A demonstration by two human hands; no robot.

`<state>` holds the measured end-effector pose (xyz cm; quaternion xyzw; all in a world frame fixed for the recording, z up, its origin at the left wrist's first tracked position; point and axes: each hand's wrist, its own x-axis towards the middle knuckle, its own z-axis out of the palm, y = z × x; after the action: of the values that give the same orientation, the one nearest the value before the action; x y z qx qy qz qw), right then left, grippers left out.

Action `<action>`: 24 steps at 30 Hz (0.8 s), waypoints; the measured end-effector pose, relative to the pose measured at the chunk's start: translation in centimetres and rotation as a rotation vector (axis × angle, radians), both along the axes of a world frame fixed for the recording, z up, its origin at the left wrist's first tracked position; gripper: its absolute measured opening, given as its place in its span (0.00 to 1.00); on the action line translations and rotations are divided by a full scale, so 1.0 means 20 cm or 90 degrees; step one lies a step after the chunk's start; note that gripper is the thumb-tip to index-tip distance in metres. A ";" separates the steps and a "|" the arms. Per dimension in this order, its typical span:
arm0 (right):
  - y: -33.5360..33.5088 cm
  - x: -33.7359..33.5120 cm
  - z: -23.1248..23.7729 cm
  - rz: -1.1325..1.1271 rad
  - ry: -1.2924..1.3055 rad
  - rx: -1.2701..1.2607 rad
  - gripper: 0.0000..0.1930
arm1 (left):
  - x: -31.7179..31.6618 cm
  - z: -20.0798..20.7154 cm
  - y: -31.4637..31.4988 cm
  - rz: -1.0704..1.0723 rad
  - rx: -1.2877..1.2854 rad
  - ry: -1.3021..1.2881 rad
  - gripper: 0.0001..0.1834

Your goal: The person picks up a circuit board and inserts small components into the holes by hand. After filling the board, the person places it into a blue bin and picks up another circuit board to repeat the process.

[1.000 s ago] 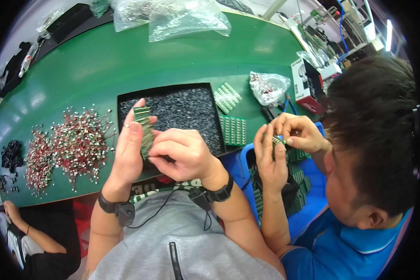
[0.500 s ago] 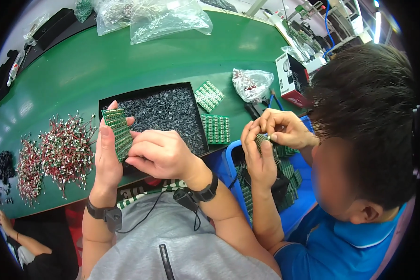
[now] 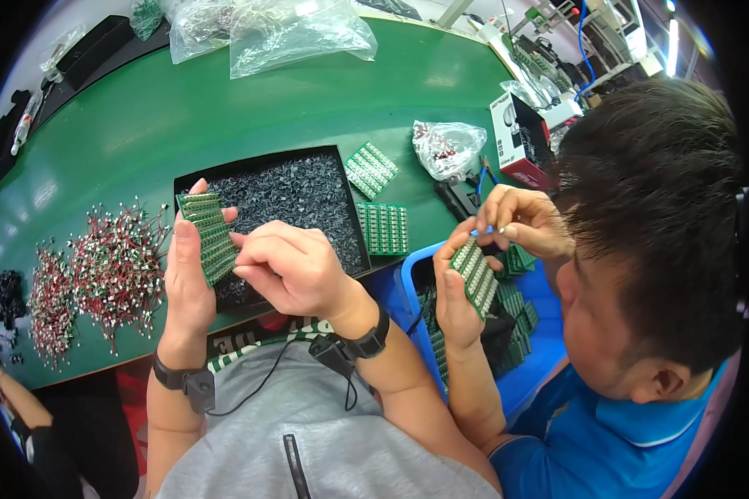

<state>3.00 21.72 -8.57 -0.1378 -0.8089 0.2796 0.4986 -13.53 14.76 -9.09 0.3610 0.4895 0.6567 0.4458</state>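
My left hand (image 3: 187,279) holds a green circuit board panel (image 3: 210,233) upright and tilted, thumb at one edge and fingers behind it. Rows of small components cover its face. My right hand (image 3: 295,268) is at the panel's right edge, thumb and index finger pinched together; what they hold, if anything, is too small to make out. Beneath and behind both hands lies a shallow black tray (image 3: 352,198) filled with small black parts (image 3: 295,187).
Piles of red-wired connectors (image 3: 118,262) and black pieces (image 3: 8,295) lie left. Two more board panels (image 3: 372,170) and a plastic bag (image 3: 448,150) are right of the tray. A co-worker's hands (image 3: 462,312) hold another panel above a blue bin (image 3: 420,320).
My right fingers have drawn together into a tighter pinch by the panel. The co-worker's panel has turned so its face shows, and a hand at far left has shifted.
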 end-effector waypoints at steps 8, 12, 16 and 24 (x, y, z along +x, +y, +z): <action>0.01 -0.02 -0.01 0.020 -0.043 0.052 0.13 | 0.01 0.01 0.00 -0.030 -0.006 0.060 0.43; 0.01 -0.02 -0.01 0.025 -0.042 0.044 0.12 | 0.00 0.01 0.01 -0.031 -0.006 0.053 0.43; -0.01 -0.03 -0.01 -0.029 -0.002 0.089 0.11 | 0.01 0.01 0.01 -0.008 -0.013 0.042 0.44; 0.01 -0.03 -0.01 0.004 -0.043 0.088 0.10 | 0.00 0.00 0.01 -0.011 -0.017 0.068 0.42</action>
<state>2.48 21.86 -8.68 -0.1098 -0.8432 0.2196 0.4783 -13.44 14.94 -9.01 0.3940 0.5185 0.6257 0.4295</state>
